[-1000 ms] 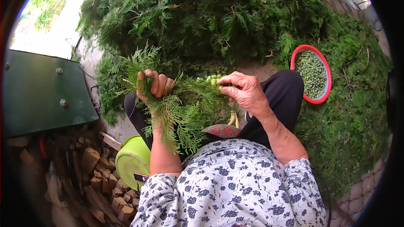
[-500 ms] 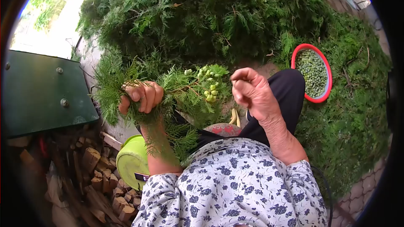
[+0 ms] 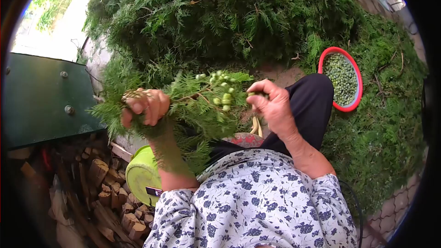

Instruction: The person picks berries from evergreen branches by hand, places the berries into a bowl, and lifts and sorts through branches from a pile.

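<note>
My left hand (image 3: pixel 148 105) is closed round the stem of a leafy green conifer branch (image 3: pixel 193 112), whose sprays stick out on both sides of the fist. Pale green cones (image 3: pixel 224 93) cluster at the branch's right end. Just right of that cluster, my right hand (image 3: pixel 274 105) is closed in a pinch, apart from the branch. A small greenish cone (image 3: pixel 251 94) shows between its thumb and forefinger, partly hidden by them. To the right of my knee, a red-rimmed basin (image 3: pixel 360 79) holds many small green cones.
A large heap of cut conifer branches (image 3: pixel 216 23) rises in front, and more greenery (image 3: pixel 376 142) covers the ground at right. A lime-green bucket (image 3: pixel 141 174) stands by my left elbow, near split firewood (image 3: pixel 98 172) and a dark green metal panel (image 3: pixel 48 101).
My left hand has shifted slightly left with the branch. My right hand has turned and lowered a little, its thumb and forefinger now pinched together.
</note>
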Tool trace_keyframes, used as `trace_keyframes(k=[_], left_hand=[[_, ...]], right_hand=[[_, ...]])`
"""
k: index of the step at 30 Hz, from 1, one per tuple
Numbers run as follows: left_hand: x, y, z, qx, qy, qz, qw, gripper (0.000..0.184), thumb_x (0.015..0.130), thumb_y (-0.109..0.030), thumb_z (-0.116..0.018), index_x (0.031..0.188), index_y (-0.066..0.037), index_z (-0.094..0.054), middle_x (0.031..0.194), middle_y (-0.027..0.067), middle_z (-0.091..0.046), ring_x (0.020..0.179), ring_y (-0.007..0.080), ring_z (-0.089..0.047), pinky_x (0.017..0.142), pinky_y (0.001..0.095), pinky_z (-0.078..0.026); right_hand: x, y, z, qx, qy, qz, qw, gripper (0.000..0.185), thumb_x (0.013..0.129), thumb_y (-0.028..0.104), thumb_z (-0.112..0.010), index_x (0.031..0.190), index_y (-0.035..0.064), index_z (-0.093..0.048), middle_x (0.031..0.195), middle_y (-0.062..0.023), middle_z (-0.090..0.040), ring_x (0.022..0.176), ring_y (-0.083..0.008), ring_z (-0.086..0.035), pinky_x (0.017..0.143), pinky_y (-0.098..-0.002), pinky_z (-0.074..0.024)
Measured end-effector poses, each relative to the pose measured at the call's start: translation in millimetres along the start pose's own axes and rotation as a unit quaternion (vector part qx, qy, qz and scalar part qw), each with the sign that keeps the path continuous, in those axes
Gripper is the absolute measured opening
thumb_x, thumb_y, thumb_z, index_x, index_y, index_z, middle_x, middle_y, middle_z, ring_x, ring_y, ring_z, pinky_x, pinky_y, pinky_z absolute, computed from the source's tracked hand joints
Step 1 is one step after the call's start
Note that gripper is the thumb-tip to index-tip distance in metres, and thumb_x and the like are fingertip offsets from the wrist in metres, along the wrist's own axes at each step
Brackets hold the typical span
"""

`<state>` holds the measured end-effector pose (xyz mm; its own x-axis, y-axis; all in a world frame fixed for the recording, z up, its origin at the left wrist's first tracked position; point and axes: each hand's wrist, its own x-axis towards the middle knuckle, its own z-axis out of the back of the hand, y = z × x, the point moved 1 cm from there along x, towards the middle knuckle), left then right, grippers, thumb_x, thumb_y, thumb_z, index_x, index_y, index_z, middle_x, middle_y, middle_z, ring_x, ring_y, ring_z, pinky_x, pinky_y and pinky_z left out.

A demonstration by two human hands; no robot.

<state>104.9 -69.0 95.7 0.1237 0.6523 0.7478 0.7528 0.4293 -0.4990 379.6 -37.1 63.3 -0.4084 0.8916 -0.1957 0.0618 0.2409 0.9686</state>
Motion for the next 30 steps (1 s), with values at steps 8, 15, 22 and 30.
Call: trace_keyframes(k=[8, 15, 22, 30], left_hand=[[6, 4, 3, 0.003, 0.045, 0.024, 0.999, 0.030, 0.088, -0.026, -0.047, 0.102, -0.002, -0.056, 0.060, 0.0002, -0.058, 0.046, 0.0075, -0.054, 0.039, 0.0218, -0.033], [6, 7, 10, -0.010, 0.086, 0.036, 0.996, 0.034, 0.086, -0.029, -0.052, 0.106, -0.001, -0.055, 0.067, 0.0031, -0.060, 0.054, 0.0095, -0.057, 0.042, 0.0226, -0.036], [10, 10, 3, -0.015, 0.095, 0.042, 0.994, 0.032, 0.085, -0.029, -0.057, 0.102, -0.002, -0.058, 0.065, 0.0036, -0.062, 0.055, 0.0109, -0.061, 0.042, 0.0217, -0.039], [5, 20, -4, -0.010, 0.040, 0.051, 0.998, 0.032, 0.083, -0.032, -0.061, 0.095, -0.003, -0.060, 0.054, -0.0007, -0.057, 0.047, 0.0081, -0.057, 0.040, 0.0202, -0.039]], right_hand=[[9, -6, 5, 0.338, 0.079, -0.096, 0.933, 0.012, 0.087, 0.010, -0.055, 0.096, 0.0018, -0.054, 0.082, -0.0071, -0.061, 0.064, -0.0088, -0.057, 0.048, -0.0190, -0.0442], [7, -13, 4, 0.315, 0.081, -0.133, 0.936, 0.018, 0.088, 0.020, -0.056, 0.092, 0.0028, -0.054, 0.072, -0.0027, -0.056, 0.055, -0.0070, -0.055, 0.040, -0.0179, -0.0399], [5, -15, -26, 0.212, 0.070, -0.133, 0.966, 0.033, 0.085, 0.029, -0.061, 0.099, 0.0013, -0.051, 0.071, -0.0002, -0.055, 0.044, -0.0024, -0.047, 0.034, -0.0149, -0.0332], [0, -11, -41, 0.113, 0.096, -0.054, 0.988, 0.035, 0.076, 0.013, -0.071, 0.101, 0.0072, -0.047, 0.085, 0.0015, -0.047, 0.067, -0.0025, -0.044, 0.052, -0.0146, -0.0384]])
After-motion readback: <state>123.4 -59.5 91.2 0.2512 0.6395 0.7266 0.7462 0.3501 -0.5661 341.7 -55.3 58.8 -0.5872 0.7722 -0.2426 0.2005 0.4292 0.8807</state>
